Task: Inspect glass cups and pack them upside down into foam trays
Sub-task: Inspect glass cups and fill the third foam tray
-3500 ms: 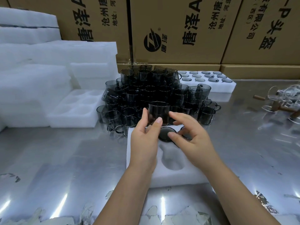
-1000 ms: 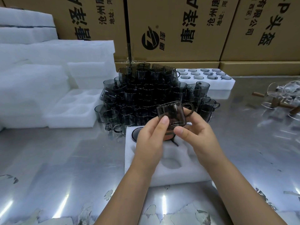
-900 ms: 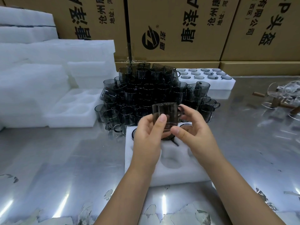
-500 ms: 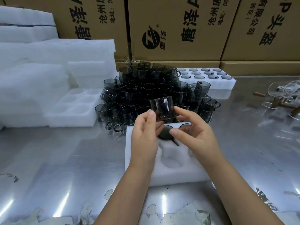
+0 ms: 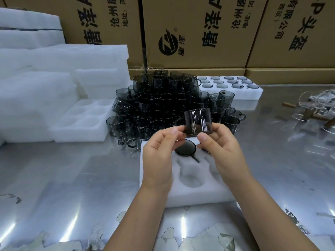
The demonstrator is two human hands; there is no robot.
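Both hands hold a smoked glass cup (image 5: 198, 122) in the air above a white foam tray (image 5: 192, 192). My left hand (image 5: 160, 156) pinches the cup's left side near its handle. My right hand (image 5: 220, 151) pinches its lower right edge with thumb and fingers. One cup (image 5: 185, 149) sits upside down in a far pocket of the tray, its dark base showing. Nearer pockets of the tray are empty. A large pile of smoked glass cups (image 5: 163, 104) stands just behind the tray.
An empty foam tray (image 5: 83, 122) and stacked foam blocks (image 5: 54, 69) lie at the left. A filled foam tray (image 5: 233, 87) sits behind the pile at the right. Clear glassware with wooden handles (image 5: 315, 111) is at the far right. Cardboard boxes (image 5: 199, 29) line the back.
The cup has been turned in my fingers and shifted slightly right and up. My right thumb now grips its lower right edge.
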